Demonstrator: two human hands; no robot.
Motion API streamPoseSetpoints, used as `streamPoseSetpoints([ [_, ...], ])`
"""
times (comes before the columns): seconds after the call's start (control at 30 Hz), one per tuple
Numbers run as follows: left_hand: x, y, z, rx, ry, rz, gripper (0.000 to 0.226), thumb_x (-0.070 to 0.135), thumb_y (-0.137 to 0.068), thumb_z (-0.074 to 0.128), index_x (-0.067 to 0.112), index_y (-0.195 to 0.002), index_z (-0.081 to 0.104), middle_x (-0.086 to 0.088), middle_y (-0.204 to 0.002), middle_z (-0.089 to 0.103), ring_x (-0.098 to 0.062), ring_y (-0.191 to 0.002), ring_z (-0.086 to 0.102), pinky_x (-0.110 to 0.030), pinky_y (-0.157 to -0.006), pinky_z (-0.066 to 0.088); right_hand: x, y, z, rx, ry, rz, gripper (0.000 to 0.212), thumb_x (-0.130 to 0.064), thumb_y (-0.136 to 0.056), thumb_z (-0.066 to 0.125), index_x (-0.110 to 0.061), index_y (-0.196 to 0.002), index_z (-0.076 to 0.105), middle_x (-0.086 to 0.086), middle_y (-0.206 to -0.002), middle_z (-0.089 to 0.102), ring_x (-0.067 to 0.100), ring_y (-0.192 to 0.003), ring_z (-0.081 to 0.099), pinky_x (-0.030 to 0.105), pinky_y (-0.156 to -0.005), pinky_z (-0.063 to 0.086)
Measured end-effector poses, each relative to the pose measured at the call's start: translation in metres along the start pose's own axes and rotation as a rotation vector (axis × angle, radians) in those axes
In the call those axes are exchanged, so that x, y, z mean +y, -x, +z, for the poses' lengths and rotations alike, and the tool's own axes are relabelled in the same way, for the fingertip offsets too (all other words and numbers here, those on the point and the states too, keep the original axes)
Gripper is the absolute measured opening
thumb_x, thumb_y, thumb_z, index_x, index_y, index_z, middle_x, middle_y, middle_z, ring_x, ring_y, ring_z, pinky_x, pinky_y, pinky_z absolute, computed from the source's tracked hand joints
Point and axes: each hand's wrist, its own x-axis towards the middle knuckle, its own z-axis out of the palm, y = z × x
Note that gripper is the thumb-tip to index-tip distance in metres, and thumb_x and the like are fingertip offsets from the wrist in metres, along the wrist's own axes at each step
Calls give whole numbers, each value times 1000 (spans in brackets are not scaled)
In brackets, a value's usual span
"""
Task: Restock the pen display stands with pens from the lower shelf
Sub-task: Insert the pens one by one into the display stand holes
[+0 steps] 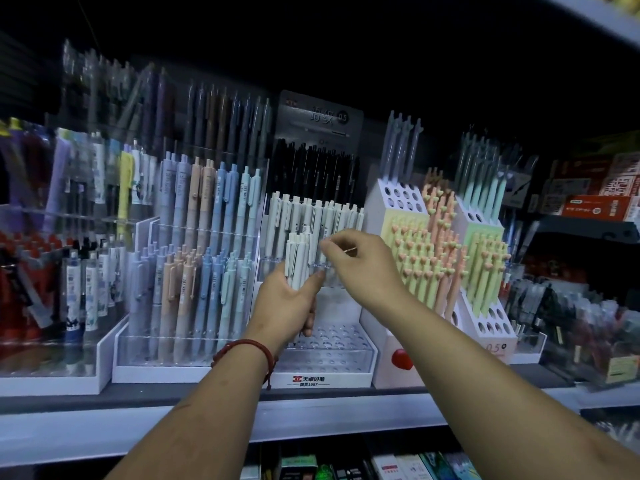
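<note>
My left hand (289,304) grips an upright bundle of pale grey-white pens (300,261) in front of a clear tiered display stand (329,367). My right hand (360,263) reaches in from the right, its thumb and forefinger pinched at the top of one pen (327,242) beside the bundle. The stand's upper tier holds a row of matching white pens (311,213). Its lower tiers show open holes. Black pens (311,171) fill the back rows.
A pastel pen stand (194,271) sits left, a heart-topped pen stand (446,251) right. Red boxes (595,202) lie far right. The grey shelf edge (138,431) runs below, with boxed stock (398,465) on the lower shelf.
</note>
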Motion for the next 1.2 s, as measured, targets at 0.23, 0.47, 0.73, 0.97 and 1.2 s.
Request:
streamPoseSetpoints([
  [0.23, 1, 3, -2, -82, -35, 49, 27, 33, -101, 64, 7, -97, 58, -11, -53, 58, -27, -42, 55, -34, -45, 48, -5, -2, -3, -185, -254, 184, 6, -8, -92, 74, -6, -97, 75, -1, -82, 69, 5, -68, 60, 9, -53, 43],
  [0.47, 0, 4, -3, -88, -96, 41, 50, 45, -96, 68, 1, -114, 56, -7, -51, 62, -20, -39, 56, -30, -41, 45, -15, -18, -15, 136, -255, 211, 13, -8, -90, 68, -7, -78, 73, 6, -72, 71, 14, -63, 65, 31, -62, 55],
  [0.73, -12, -6, -2, -31, -59, -5, 63, 38, -99, 66, -1, -142, 41, -10, -56, 55, -19, -40, 50, -31, -46, 47, 6, -57, -30, 348, 50, 78, 20, 2, -88, 53, 18, -81, 62, 37, -77, 65, 49, -74, 68, 53, -89, 59],
  [0.97, -16, -10, -1, -49, 26, -16, 57, 37, -99, 66, 0, -136, 43, -8, -57, 51, -20, -41, 45, -36, -50, 46, 17, -64, -13, 215, 282, 106, 21, 3, -85, 49, 14, -73, 62, 35, -75, 67, 46, -72, 71, 58, -61, 60],
  [1.2, -16, -10, -1, -45, 16, -20, 61, 39, -98, 67, 0, -139, 43, -4, -52, 50, -20, -39, 45, -37, -49, 48, 11, -70, -8, 108, 433, 146, 21, 4, -88, 51, 9, -76, 67, 20, -81, 70, 34, -71, 73, 47, -67, 64],
])
